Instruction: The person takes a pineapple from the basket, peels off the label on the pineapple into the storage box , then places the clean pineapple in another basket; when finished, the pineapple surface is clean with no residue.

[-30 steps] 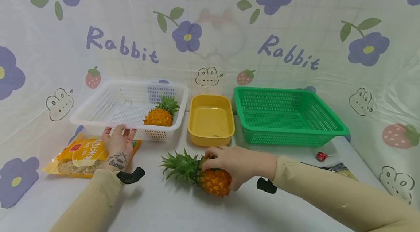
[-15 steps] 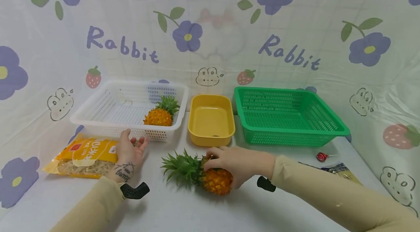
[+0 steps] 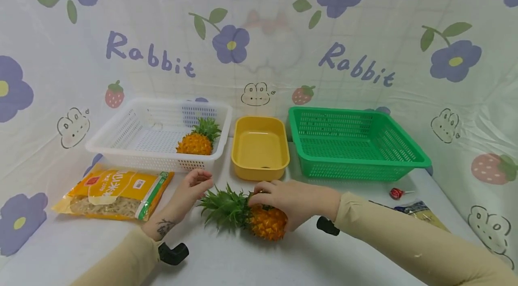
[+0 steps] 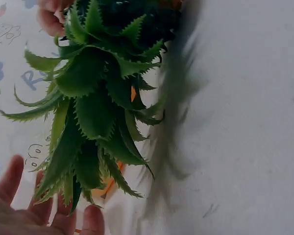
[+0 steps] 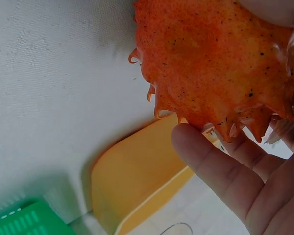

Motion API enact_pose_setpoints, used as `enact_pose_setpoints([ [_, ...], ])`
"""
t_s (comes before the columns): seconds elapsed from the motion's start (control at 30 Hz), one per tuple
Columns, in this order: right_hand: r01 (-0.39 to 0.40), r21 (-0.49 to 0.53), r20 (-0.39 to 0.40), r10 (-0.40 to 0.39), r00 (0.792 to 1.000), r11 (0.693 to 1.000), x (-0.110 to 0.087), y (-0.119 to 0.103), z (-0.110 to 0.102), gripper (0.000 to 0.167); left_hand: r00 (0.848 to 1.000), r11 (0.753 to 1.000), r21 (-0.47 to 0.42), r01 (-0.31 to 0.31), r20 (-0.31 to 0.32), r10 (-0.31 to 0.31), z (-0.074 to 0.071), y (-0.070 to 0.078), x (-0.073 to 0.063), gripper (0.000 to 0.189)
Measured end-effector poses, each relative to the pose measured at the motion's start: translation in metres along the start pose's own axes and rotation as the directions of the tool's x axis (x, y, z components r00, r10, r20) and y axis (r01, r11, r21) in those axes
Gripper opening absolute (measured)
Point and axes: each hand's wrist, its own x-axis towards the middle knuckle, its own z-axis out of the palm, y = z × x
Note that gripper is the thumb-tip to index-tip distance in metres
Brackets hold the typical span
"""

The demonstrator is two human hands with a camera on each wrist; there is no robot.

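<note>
1 pineapple (image 3: 267, 224) lies on the table (image 3: 226, 263), gripped by the right hand (image 3: 285, 200); the left hand (image 3: 189, 192), fingers loose and holding nothing, is by its leaves (image 3: 226, 207). Behind: a yellow tub (image 3: 260, 172), green basket (image 3: 356, 170), and white basket (image 3: 129, 155) holding a 2nd pineapple (image 3: 195, 143)

We have a row of three containers along the far side of the table (image 3: 226, 263).
From left to right, we see the left basket (image 3: 141, 155) with a pineapple (image 3: 195, 144) in its near right part, the tub (image 3: 260, 170), and the right basket (image 3: 360, 161); before the tub lies a nearer pineapple (image 3: 267, 224), crown to the left, the right hand (image 3: 279, 200) over it and the left hand (image 3: 192, 191) between it and a food bag (image 3: 115, 191) at left; a lollipop (image 3: 396, 193) lies before the right basket.
</note>
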Motion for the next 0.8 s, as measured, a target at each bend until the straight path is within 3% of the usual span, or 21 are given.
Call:
enact_pose_setpoints([
  [0.1,-0.005,0.01,0.005,0.005,1.0,1.0,-0.001,0.0,0.0,0.098,0.988,0.987,0.128,-0.099,0.131,0.082,0.002,-0.002,-0.001,0.041],
  [0.27,-0.031,0.025,0.021,0.031,0.999,0.999,-0.002,0.0,0.0,0.106,0.965,0.965,0.208,-0.158,0.24,0.106,0.004,-0.006,0.001,0.055],
  [0.6,-0.089,0.104,0.003,0.089,0.996,0.991,-0.008,0.0,0.001,0.109,0.939,0.923,0.292,-0.25,0.304,0.158,0.001,-0.009,0.002,0.064],
  [0.8,-0.12,0.175,-0.044,0.13,0.991,0.977,-0.015,0.002,0.004,0.111,0.946,0.914,0.331,-0.235,0.293,0.138,0.003,-0.008,-0.001,0.055],
])
